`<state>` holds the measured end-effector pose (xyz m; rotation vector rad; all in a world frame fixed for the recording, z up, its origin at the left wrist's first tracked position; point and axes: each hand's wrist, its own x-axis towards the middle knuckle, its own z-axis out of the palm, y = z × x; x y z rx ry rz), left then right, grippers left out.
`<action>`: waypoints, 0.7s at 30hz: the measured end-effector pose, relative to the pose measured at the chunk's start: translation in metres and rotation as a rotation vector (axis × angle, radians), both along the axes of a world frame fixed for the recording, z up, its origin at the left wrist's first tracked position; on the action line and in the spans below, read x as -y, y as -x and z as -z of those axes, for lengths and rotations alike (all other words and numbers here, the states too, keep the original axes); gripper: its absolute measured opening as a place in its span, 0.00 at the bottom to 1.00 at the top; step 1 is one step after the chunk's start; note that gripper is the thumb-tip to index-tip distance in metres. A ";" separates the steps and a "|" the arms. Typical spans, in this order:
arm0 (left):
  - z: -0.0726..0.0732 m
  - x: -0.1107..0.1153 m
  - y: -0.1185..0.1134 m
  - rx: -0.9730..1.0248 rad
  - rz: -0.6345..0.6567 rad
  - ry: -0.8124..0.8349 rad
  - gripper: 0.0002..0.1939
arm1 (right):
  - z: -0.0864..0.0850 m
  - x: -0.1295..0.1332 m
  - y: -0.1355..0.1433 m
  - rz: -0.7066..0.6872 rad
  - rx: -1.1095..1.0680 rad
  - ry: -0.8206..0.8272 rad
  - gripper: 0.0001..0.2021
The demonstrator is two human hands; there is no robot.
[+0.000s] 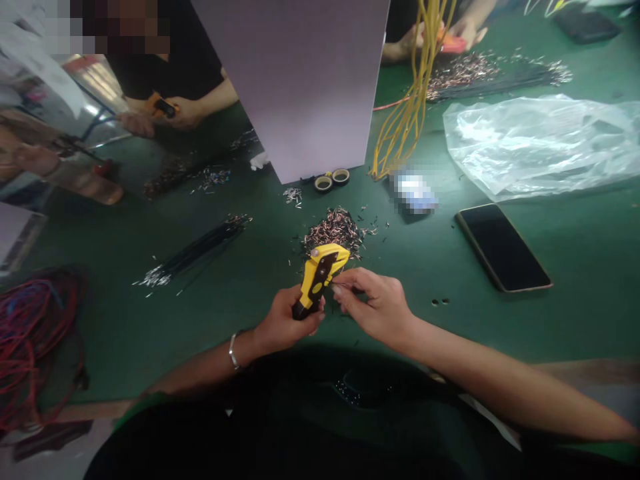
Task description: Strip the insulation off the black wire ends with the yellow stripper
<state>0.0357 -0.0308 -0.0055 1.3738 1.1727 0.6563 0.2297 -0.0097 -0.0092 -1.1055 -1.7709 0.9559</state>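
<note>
My left hand (286, 323) is wrapped round the handles of a yellow and black wire stripper (320, 277), whose head points up and away from me. Close beside the tool's right side, my right hand (375, 301) pinches a thin dark wire (350, 288) between thumb and fingers. Just beyond the tool lies a pile of short copper and black wire scraps (335, 230). A bundle of black wires (197, 252) with silvery ends rests on the green table (240, 373) to the left.
An upright panel (315, 87) stands beyond two tape rolls (332, 180). Right are a phone (504, 247), a plastic bag (545, 143) and yellow wires (417, 100). Red cables (35, 340) lie far left. Other people's hands work across the table.
</note>
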 end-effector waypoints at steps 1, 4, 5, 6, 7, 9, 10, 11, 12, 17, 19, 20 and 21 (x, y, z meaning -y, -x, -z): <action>0.000 0.000 0.000 -0.007 -0.001 -0.008 0.09 | 0.001 0.000 0.000 0.005 -0.009 0.012 0.05; 0.002 0.001 0.001 -0.033 -0.018 -0.033 0.09 | 0.002 0.000 0.000 0.025 -0.024 0.050 0.05; 0.003 0.001 0.001 -0.039 -0.021 -0.039 0.09 | 0.002 0.000 0.001 0.031 -0.027 0.061 0.05; 0.004 0.001 0.001 -0.043 -0.025 -0.043 0.09 | 0.002 0.000 0.001 0.036 -0.031 0.072 0.05; 0.004 0.001 0.001 -0.049 -0.030 -0.046 0.09 | 0.002 0.000 0.001 0.039 -0.035 0.079 0.05; 0.005 0.002 0.001 -0.062 -0.048 -0.063 0.08 | 0.002 0.000 0.001 0.043 -0.046 0.082 0.05; 0.006 0.002 0.001 -0.069 -0.058 -0.075 0.08 | 0.001 0.001 0.002 0.043 -0.051 0.079 0.05; 0.006 0.002 0.001 -0.073 -0.068 -0.083 0.08 | 0.001 0.001 0.002 0.043 -0.054 0.076 0.05; 0.006 0.002 0.001 -0.074 -0.075 -0.084 0.08 | 0.001 0.001 0.002 0.042 -0.056 0.074 0.05; 0.006 0.001 0.001 0.034 -0.076 0.018 0.10 | 0.001 -0.001 0.001 0.051 -0.077 0.115 0.04; 0.007 -0.001 0.002 0.119 -0.079 0.069 0.12 | 0.000 -0.004 -0.002 0.036 -0.116 0.155 0.04; 0.008 -0.002 0.004 0.167 -0.077 0.098 0.13 | 0.000 -0.007 -0.004 0.029 -0.147 0.183 0.04; 0.008 -0.004 0.005 0.221 -0.067 0.128 0.14 | -0.001 -0.009 -0.005 0.026 -0.184 0.214 0.04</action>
